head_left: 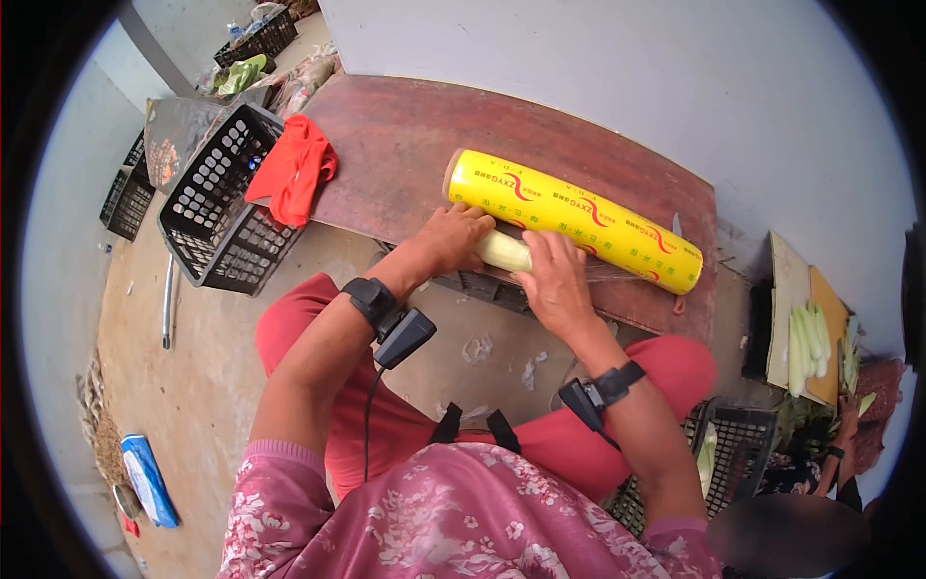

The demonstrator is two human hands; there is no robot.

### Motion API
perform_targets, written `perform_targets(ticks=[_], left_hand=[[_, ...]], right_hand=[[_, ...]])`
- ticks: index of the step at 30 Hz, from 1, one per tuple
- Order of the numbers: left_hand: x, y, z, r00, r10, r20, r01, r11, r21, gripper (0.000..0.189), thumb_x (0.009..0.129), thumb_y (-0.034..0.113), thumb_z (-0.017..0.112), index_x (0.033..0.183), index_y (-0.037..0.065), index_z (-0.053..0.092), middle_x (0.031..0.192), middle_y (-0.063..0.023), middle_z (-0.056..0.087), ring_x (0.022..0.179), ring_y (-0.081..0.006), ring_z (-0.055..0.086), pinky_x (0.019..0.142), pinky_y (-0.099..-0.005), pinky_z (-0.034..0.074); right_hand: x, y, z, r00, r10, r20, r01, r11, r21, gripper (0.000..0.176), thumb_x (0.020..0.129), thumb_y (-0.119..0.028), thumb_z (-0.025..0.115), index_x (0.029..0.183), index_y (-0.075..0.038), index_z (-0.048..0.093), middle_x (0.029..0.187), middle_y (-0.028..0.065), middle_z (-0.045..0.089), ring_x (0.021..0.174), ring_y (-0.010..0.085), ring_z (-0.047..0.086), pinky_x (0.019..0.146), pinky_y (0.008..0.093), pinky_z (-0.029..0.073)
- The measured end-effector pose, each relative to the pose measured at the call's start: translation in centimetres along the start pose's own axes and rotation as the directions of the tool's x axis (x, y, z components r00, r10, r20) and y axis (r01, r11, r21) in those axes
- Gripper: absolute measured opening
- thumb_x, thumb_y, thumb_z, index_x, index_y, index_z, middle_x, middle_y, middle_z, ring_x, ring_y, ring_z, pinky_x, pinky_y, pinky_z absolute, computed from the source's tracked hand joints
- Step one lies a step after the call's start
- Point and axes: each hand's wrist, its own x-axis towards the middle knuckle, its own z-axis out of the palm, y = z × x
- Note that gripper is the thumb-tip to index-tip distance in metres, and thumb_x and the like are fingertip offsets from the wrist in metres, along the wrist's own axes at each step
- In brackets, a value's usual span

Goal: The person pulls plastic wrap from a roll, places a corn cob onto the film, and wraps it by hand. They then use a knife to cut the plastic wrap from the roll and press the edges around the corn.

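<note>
A pale green vegetable [504, 252] lies crosswise between my two hands at the front edge of the dark red table [386, 135]. My left hand [460, 237] is closed round its left end, and my right hand [558, 274] grips the right end with bent fingers. Right behind them rests a large yellow roll of film [579, 220] with red and green print, slanting down to the right. Clear film shows along the table edge to the right of my right hand. The fingertips are partly hidden by the vegetable and the roll.
A red cloth [295, 170] hangs over a black crate [214, 207] at the left. More long pale vegetables [808, 345] lie on cardboard at the right, near a co-worker's arm [843, 436]. Another black crate [741, 454] stands by my right knee.
</note>
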Motion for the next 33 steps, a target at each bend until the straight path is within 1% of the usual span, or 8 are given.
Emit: perform_targets(ticks=[2, 5, 11, 17, 20, 29, 32, 33], left_hand=[[-0.1, 0.1, -0.1, 1.0, -0.002, 0.004, 0.002, 1.0, -0.012, 0.055, 0.066, 0.025, 0.083, 0.114, 0.01, 0.06, 0.119, -0.0073, 0.059, 0.119, -0.0289, 0.052, 0.093, -0.0431, 0.044], [-0.1, 0.0, -0.1, 1.0, -0.006, 0.005, 0.006, 0.999, -0.036, 0.055, 0.065, 0.023, 0.083, 0.113, 0.01, 0.06, 0.12, -0.008, 0.059, 0.118, -0.0304, 0.052, 0.094, -0.044, 0.045], [-0.1, -1.1, 0.9, 0.996, -0.004, -0.091, -0.007, 0.993, -0.121, 0.056, 0.063, 0.018, 0.082, 0.112, 0.008, 0.059, 0.119, -0.0118, 0.06, 0.118, -0.0325, 0.053, 0.097, -0.0425, 0.046], [-0.1, -1.3, 1.1, 0.993, -0.019, -0.114, -0.001, 0.985, -0.175, 0.065, 0.057, 0.017, 0.085, 0.115, 0.006, 0.057, 0.116, -0.0156, 0.061, 0.115, -0.0357, 0.053, 0.097, -0.0416, 0.045], [-0.5, -1.6, 1.2, 0.99, -0.085, -0.115, 0.052, 0.964, -0.261, 0.065, 0.057, 0.018, 0.085, 0.115, 0.006, 0.057, 0.116, -0.0159, 0.061, 0.115, -0.0356, 0.053, 0.097, -0.0411, 0.045], [-0.6, -2.8, 1.4, 0.976, -0.213, -0.042, 0.181, 0.905, -0.385, 0.06, 0.057, 0.021, 0.086, 0.109, 0.004, 0.063, 0.113, -0.0173, 0.063, 0.112, -0.0365, 0.055, 0.096, -0.0431, 0.046], [-1.2, -4.4, 1.5, 0.971, -0.19, -0.143, 0.139, 0.941, -0.307, 0.051, 0.059, 0.02, 0.086, 0.101, 0.001, 0.065, 0.1, -0.0178, 0.067, 0.097, -0.0364, 0.062, 0.087, -0.0414, 0.05], [-1.5, -5.1, 1.4, 0.97, -0.227, -0.092, 0.197, 0.946, -0.257, 0.048, 0.061, 0.02, 0.084, 0.1, 0.001, 0.066, 0.098, -0.0181, 0.067, 0.096, -0.0369, 0.063, 0.086, -0.042, 0.05]], right_hand=[[0.6, 0.6, 1.9, 0.997, 0.033, 0.072, -0.033, 0.999, -0.002, 0.055, 0.072, -0.01, 0.077, 0.12, -0.004, 0.052, 0.111, 0.0133, 0.052, 0.109, 0.034, 0.049, 0.092, 0.0445, 0.04], [0.8, 1.0, 3.0, 0.998, -0.016, 0.066, 0.02, 0.998, -0.052, 0.045, 0.071, -0.011, 0.078, 0.108, -0.005, 0.053, 0.105, 0.0119, 0.051, 0.101, 0.032, 0.05, 0.086, 0.043, 0.042], [0.6, 1.2, 2.7, 0.995, -0.067, 0.07, 0.071, 0.995, -0.067, 0.042, 0.071, -0.01, 0.078, 0.102, -0.005, 0.051, 0.103, 0.0126, 0.051, 0.1, 0.0319, 0.05, 0.086, 0.043, 0.043], [0.7, 1.5, 2.9, 0.995, -0.037, 0.095, 0.046, 0.995, -0.091, 0.039, 0.073, -0.007, 0.073, 0.105, -0.005, 0.051, 0.104, 0.0129, 0.051, 0.101, 0.0319, 0.05, 0.087, 0.0431, 0.043], [0.6, 1.8, 3.2, 0.993, -0.018, 0.113, 0.023, 0.999, -0.045, 0.057, 0.068, -0.003, 0.077, 0.118, -0.004, 0.05, 0.109, 0.0135, 0.05, 0.106, 0.0333, 0.049, 0.091, 0.0431, 0.042], [0.7, 2.3, 3.5, 0.992, -0.018, 0.123, 0.025, 0.998, -0.054, 0.057, 0.07, -0.003, 0.076, 0.121, -0.002, 0.05, 0.11, 0.0136, 0.05, 0.107, 0.0331, 0.049, 0.092, 0.0427, 0.041], [0.6, 2.3, 3.5, 0.993, -0.017, 0.119, 0.024, 0.998, -0.053, 0.057, 0.071, -0.003, 0.076, 0.121, -0.002, 0.05, 0.111, 0.0135, 0.05, 0.107, 0.0327, 0.049, 0.092, 0.0433, 0.041], [0.6, 2.4, 3.5, 0.992, -0.013, 0.122, 0.022, 0.997, -0.069, 0.056, 0.071, -0.004, 0.076, 0.121, -0.002, 0.05, 0.111, 0.0135, 0.05, 0.107, 0.0327, 0.048, 0.092, 0.0435, 0.04]])
